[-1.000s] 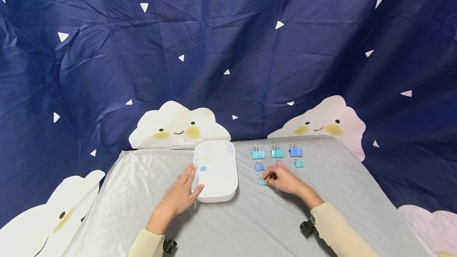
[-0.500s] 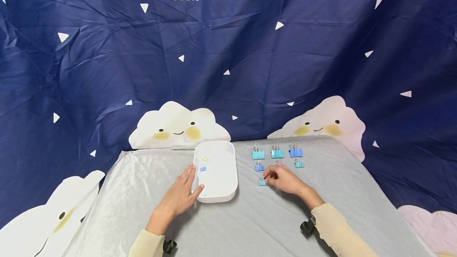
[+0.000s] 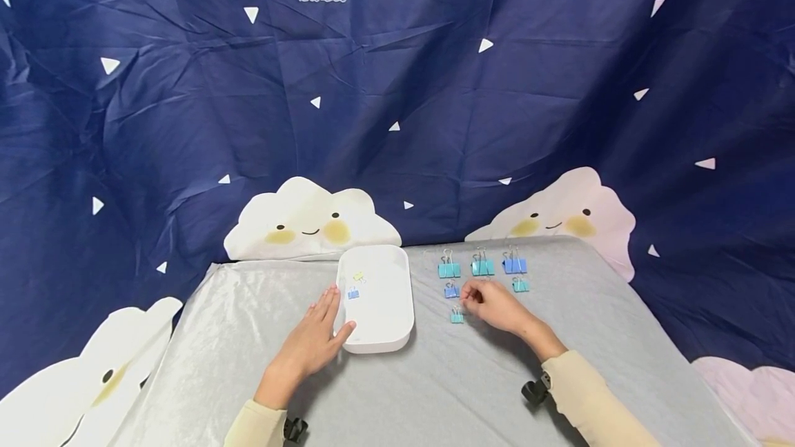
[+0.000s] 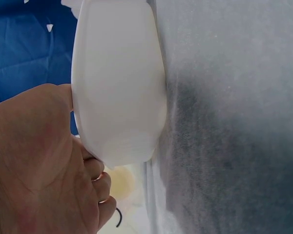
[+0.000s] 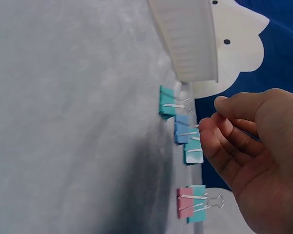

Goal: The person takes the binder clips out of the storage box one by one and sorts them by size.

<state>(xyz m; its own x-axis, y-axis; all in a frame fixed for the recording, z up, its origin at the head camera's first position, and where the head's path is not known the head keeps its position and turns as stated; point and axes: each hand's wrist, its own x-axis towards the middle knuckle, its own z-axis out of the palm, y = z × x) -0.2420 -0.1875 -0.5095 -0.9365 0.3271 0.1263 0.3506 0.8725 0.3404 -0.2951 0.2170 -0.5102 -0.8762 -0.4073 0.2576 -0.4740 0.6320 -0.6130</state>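
My left hand (image 3: pixel 313 336) rests along the left side of a white box (image 3: pixel 377 346), fingers fairly straight and the thumb at its near left corner. In the left wrist view, fingertips touch the rim of that box (image 4: pixel 117 73). My right hand (image 3: pixel 497 308) hovers just right of a small teal binder clip (image 3: pixel 457 319). The right wrist view shows its fingers loosely bent, thumb and fingertips apart, nothing between them. A small blue binder clip (image 3: pixel 451 292) lies just beyond. The pink binder clip (image 5: pixel 185 204) is mostly hidden behind the hand in the head view.
Two large teal clips (image 3: pixel 449 270) and a large blue clip (image 3: pixel 514 265) form the back row. Another small teal clip (image 3: pixel 520 286) lies at the right. Inside the box are a yellow clip (image 3: pixel 359 276) and a blue clip (image 3: pixel 353 293). A dark blue curtain (image 3: pixel 397 88) hangs behind.
The right hand has let go of the small teal binder clip and drawn slightly back and away from it, now covering the pink clip more. The left hand has not moved.
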